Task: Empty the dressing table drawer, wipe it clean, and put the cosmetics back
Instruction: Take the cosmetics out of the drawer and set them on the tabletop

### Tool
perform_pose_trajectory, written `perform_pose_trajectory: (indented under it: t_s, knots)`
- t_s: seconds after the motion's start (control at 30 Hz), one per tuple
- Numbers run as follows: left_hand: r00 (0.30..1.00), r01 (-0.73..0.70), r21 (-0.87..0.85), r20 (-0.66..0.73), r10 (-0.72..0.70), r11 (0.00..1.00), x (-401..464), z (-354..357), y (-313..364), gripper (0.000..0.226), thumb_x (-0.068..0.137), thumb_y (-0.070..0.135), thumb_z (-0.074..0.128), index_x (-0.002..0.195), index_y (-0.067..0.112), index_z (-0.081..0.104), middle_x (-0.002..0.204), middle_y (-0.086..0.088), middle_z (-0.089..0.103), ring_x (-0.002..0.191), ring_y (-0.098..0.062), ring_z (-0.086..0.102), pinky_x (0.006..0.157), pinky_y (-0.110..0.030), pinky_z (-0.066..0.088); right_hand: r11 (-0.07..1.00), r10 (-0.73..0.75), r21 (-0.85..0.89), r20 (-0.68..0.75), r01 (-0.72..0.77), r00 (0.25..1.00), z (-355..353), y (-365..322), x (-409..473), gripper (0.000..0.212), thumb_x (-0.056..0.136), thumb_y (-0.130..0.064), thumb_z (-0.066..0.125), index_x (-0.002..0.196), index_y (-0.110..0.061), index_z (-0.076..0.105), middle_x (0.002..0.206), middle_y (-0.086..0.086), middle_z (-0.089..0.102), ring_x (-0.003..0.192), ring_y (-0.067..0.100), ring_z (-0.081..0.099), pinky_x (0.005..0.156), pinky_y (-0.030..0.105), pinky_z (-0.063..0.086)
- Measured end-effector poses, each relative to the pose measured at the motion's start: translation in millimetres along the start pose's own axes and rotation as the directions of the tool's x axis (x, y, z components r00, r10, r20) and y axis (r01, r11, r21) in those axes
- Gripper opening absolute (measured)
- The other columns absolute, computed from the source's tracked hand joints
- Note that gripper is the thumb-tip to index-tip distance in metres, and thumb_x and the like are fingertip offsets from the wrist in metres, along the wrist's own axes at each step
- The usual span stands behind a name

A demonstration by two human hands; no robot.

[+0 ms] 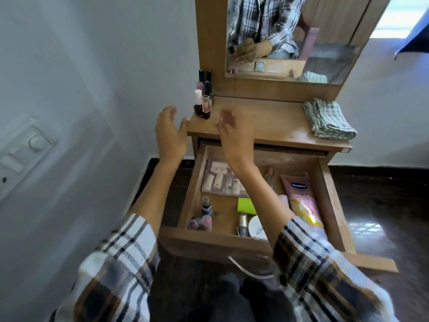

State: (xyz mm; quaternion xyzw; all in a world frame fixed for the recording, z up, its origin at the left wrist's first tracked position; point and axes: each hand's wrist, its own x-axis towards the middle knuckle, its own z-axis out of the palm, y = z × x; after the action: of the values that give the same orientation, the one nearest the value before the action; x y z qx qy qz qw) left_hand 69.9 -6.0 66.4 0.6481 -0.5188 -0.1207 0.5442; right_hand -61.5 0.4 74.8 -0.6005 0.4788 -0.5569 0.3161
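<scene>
Above the pulled-out wooden drawer [323, 182], both hands hover, empty: left hand [170, 133] with fingers loosely spread, right hand [233, 135] blurred, fingers relaxed and gripping nothing. On the far-left corner of the wooden tabletop [267, 122], a cluster of about six small bottles [204, 98] stands upright. One folded checked cloth [328, 118] lies far right. Down in the drawer: one pink tube [301, 201], one eyeshadow palette [221, 181], one white jar [256, 227].

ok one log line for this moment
stage: emptying | drawer: open, part full | bottles: on top | hands: left and right open, empty
</scene>
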Motion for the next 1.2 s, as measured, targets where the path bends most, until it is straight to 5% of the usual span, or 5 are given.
perform_pose_trajectory:
  t_s: [0.17, 0.3, 0.67, 0.8, 1.2]
  knots:
    - [0.891, 0.005, 0.159, 0.448, -0.076, 0.987, -61.6, -46.2, 2.4, 0.031, 0.085, 0.008, 0.061, 0.113, 0.020, 0.058, 0.112, 0.008, 0.055, 0.105, -0.011, 0.051, 0.083, -0.024, 0.037, 0.946, 0.154, -0.322, 0.363, -0.031, 0.919, -36.4, -4.2, -56.6, 0.025, 0.080, 0.007, 0.062, 0.096, -0.012, 0.066, 0.091, 0.000, 0.065, 0.087, 0.016, 0.065, 0.074, 0.023, 0.052]
    - [0.775, -0.114, 0.298, 0.624, -0.103, 0.948, -97.0, -66.6, 6.7, 0.043, 0.077, 0.004, 0.067, 0.114, 0.026, 0.060, 0.122, 0.006, 0.057, 0.111, -0.012, 0.049, 0.096, -0.034, 0.041, 0.828, 0.426, -0.552, 0.504, -0.099, 0.752, -43.4, -0.5, -92.7, 0.030, 0.075, 0.002, 0.071, 0.100, -0.012, 0.063, 0.098, 0.002, 0.064, 0.083, 0.011, 0.057, 0.068, 0.019, 0.044]
    - [0.753, -0.224, 0.523, 0.628, -0.195, 0.822, -120.8, -62.9, 17.5, 0.040, 0.062, 0.044, 0.079, 0.092, 0.029, 0.058, 0.076, 0.015, 0.057, 0.083, -0.009, 0.057, 0.076, -0.031, 0.051, 0.791, 0.543, -0.575, 0.499, -0.211, 0.675, -37.3, 8.8, -105.2, 0.045, 0.082, -0.008, 0.066, 0.125, -0.016, 0.053, 0.125, 0.012, 0.056, 0.103, 0.024, 0.057, 0.078, 0.028, 0.045]
    - [0.725, -0.216, 0.510, 0.655, -0.213, 0.833, -121.9, -61.2, 13.7, 0.031, 0.065, 0.040, 0.078, 0.080, 0.033, 0.052, 0.090, 0.008, 0.063, 0.084, -0.011, 0.060, 0.073, -0.028, 0.050, 0.800, 0.500, -0.594, 0.585, -0.083, 0.638, -28.6, 13.3, -95.5, 0.062, 0.078, -0.006, 0.069, 0.134, -0.022, 0.048, 0.129, 0.009, 0.056, 0.111, 0.023, 0.054, 0.090, 0.032, 0.046]
    - [0.675, -0.473, 0.576, 0.723, -0.145, 0.667, -119.5, -50.1, 27.5, 0.014, 0.076, 0.033, 0.070, 0.087, 0.025, 0.068, 0.089, 0.005, 0.066, 0.088, -0.017, 0.060, 0.091, -0.037, 0.040, 0.827, 0.368, -0.561, 0.599, 0.044, 0.711, -21.7, 31.1, -95.6, 0.021, 0.081, -0.001, 0.061, 0.101, -0.006, 0.066, 0.105, 0.015, 0.067, 0.098, 0.026, 0.061, 0.071, 0.023, 0.038]
